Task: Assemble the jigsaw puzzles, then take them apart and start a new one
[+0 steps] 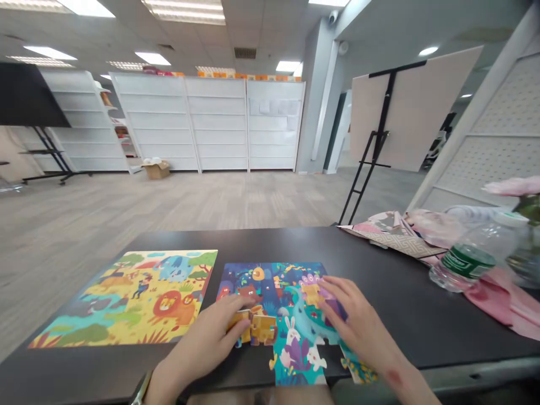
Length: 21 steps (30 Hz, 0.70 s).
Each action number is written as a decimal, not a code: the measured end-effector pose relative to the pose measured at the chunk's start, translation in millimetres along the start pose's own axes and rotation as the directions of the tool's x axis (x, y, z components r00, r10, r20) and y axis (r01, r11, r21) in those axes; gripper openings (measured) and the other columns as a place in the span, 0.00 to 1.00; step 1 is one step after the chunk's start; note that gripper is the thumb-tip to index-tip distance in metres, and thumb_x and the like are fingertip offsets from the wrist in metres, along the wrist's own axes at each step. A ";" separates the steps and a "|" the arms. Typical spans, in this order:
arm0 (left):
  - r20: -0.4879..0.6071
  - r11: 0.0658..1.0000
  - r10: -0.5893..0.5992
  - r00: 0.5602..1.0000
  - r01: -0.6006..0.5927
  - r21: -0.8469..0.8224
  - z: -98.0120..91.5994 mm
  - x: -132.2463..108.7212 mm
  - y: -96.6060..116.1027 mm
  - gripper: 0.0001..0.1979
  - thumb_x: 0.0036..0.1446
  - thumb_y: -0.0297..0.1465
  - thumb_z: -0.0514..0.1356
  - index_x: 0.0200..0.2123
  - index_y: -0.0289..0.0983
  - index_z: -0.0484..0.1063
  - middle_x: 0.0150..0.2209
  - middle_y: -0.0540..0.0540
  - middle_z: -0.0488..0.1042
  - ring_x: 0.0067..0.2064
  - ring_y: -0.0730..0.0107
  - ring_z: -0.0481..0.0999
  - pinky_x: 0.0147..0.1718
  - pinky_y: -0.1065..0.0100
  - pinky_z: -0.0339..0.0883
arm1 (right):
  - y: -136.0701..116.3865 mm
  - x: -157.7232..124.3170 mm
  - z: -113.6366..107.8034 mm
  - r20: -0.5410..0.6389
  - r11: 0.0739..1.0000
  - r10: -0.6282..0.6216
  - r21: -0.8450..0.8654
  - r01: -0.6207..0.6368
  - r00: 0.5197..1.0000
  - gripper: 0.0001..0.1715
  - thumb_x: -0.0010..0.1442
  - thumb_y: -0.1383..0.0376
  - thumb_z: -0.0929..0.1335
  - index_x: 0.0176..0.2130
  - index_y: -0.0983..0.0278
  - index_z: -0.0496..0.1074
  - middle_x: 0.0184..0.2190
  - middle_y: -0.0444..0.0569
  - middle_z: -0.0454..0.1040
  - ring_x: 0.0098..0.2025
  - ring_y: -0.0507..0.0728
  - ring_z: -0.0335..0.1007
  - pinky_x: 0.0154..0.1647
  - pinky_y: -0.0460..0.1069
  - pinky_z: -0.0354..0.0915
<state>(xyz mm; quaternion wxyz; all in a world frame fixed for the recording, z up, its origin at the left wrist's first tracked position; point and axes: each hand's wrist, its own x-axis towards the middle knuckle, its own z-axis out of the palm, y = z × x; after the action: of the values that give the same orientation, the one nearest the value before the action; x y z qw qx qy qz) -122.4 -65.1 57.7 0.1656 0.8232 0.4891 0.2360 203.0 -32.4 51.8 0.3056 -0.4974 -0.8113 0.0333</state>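
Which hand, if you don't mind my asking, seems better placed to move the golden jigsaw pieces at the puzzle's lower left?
Left, I'd judge: the left hand has its fingers on the golden jigsaw pieces, while the right hand lies farther across, by another yellow piece.

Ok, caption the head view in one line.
Left hand and right hand handle jigsaw puzzle pieces on a dark table.
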 end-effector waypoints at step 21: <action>-0.033 0.842 0.508 0.861 -0.488 0.230 41.9 -43.0 -40.7 0.18 0.68 0.27 0.54 0.58 0.45 0.71 0.56 0.48 0.77 0.61 0.61 0.74 0.58 0.63 0.71 | -40.6 -18.0 33.1 0.100 0.953 -0.176 0.268 0.144 0.979 0.14 0.70 0.65 0.62 0.44 0.60 0.78 0.38 0.47 0.83 0.38 0.56 0.80 0.41 0.48 0.72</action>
<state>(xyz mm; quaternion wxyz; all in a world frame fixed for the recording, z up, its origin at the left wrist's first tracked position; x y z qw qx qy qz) -146.5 -85.8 -7.5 -0.0138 0.9230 0.2879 0.2548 159.2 -59.4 31.1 0.3193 -0.3827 -0.8548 0.1446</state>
